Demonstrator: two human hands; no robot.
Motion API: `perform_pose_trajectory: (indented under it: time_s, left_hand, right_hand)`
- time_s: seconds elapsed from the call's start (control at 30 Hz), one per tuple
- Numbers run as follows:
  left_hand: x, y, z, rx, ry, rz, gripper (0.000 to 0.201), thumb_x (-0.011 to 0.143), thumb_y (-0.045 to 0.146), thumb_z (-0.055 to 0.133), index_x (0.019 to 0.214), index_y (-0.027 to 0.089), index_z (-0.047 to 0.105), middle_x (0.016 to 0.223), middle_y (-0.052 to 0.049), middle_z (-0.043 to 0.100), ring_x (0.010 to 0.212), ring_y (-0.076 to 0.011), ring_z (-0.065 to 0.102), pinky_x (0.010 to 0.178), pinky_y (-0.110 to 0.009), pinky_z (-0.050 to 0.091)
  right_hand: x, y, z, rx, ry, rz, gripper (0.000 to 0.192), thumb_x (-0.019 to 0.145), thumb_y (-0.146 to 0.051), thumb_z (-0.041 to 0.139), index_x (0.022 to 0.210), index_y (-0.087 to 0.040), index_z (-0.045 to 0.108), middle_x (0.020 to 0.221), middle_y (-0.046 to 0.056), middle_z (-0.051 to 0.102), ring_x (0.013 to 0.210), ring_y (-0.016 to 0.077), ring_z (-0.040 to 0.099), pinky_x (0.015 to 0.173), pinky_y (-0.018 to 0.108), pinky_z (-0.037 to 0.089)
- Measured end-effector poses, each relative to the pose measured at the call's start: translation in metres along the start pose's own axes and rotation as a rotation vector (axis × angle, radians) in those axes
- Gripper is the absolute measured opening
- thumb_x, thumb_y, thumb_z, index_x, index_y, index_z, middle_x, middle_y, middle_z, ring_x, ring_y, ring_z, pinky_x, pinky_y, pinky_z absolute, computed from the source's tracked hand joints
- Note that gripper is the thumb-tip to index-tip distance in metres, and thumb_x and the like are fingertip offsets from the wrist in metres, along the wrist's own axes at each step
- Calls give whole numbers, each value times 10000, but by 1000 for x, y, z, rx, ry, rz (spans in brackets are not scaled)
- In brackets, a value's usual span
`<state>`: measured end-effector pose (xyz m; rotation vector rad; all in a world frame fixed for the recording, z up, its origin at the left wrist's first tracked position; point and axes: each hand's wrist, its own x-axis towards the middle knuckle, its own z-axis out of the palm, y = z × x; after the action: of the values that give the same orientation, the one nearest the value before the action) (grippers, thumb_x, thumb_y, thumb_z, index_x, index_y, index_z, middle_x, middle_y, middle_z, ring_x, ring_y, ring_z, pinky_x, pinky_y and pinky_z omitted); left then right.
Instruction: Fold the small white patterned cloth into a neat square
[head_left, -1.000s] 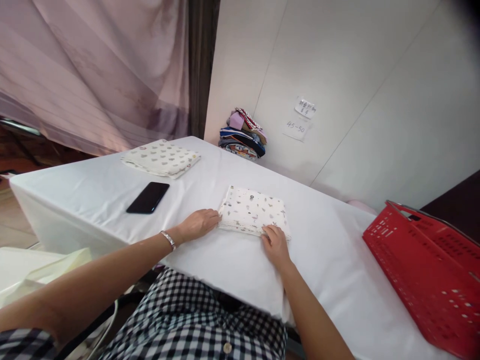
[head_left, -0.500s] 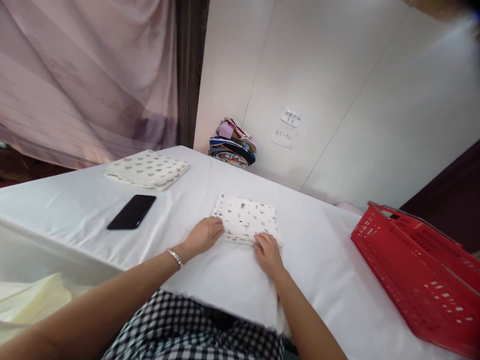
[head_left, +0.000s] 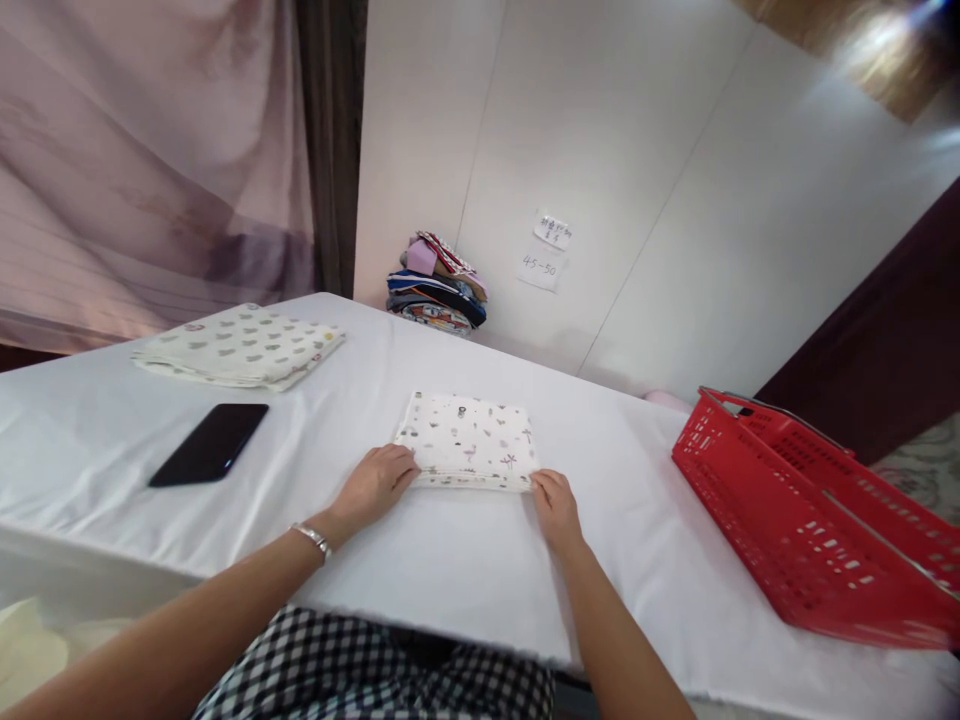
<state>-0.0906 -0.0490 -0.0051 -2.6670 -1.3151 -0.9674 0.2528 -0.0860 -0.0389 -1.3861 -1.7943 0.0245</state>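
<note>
A folded white cloth with small printed figures [head_left: 469, 448] lies flat on the white-covered table [head_left: 465, 560] in front of me. My left hand [head_left: 373, 484] rests at its near left corner, fingers curled against the edge. At the near right corner, my right hand [head_left: 556, 505] touches the cloth's edge with its fingertips. Whether either hand pinches the fabric is not clear. A bracelet circles my left wrist.
A black phone [head_left: 208, 457] lies to the left. A second folded patterned cloth [head_left: 236, 345] sits at the far left. A pile of colourful fabrics [head_left: 436, 288] rests against the wall. A red plastic basket [head_left: 810, 520] stands at the right.
My right hand slid from the cloth's near edge to its right corner. My left hand stays at the left corner. The camera swung right.
</note>
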Motion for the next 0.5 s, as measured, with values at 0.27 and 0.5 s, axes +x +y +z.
perform_pose_trajectory:
  time_s: [0.27,0.5]
  left_hand:
    - [1,2,2,38,43,16,328,902,428,419,825,192,634,897,-58,651,865,-204,581,793,-385,423]
    - [18,35,11,72,36,111,336,920,350,377,1072,180,624,1125,-101,641,1063,-247,558,922,-432,411]
  right_hand:
    - [3,3,4,94,-5,111,251,864,-314,468,913,-219,695,984,69,644,954,206,551,877,364,449]
    - [5,2,3,257,79,268,278,832,-370,477,905,-194,680,985,80,642,935,203,566,733,303,467]
